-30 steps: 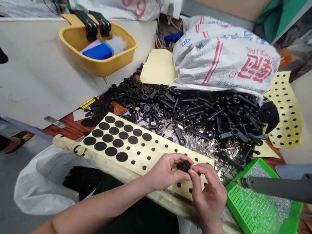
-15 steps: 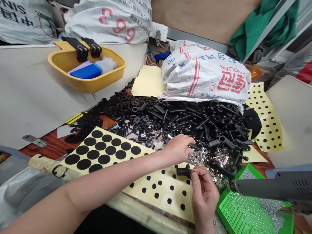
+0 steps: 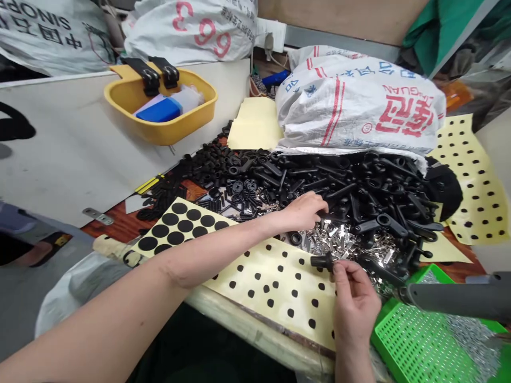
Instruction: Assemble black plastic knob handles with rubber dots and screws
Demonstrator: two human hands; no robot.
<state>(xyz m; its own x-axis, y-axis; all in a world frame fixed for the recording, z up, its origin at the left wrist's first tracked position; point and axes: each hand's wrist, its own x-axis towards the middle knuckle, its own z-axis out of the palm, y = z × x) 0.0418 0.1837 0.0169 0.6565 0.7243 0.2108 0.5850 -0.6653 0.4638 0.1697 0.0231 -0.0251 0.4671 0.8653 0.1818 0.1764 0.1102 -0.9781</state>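
My left hand [image 3: 306, 210] reaches over the near edge of a heap of black plastic crank-shaped arms [image 3: 353, 194]. Its fingers are bent but apart, their tips against the dark parts, and I see no piece held clear of the heap. Between the thumb and fingers of my right hand [image 3: 356, 290] is a black flanged plastic part [image 3: 322, 261], its tube end pointing left. It hovers above a yellow sticker sheet [image 3: 255, 303] with small black dots. Small metal clips [image 3: 333, 239] lie between the hands, and a black ring [image 3: 295, 238] rests below my left hand.
At right, a grey power screwdriver [image 3: 455, 300] extends over a green basket [image 3: 415, 330] of small screws. A white woven sack [image 3: 359, 106] stands behind the heap. A yellow bin [image 3: 159, 130] hangs on the left panel. Larger black discs [image 3: 170, 219] cover the sheet's left part.
The view has shifted, so the bench appears farther right and higher. My left hand has moved slightly back and left at the heap. My right hand still holds the flanged part above the sheet.
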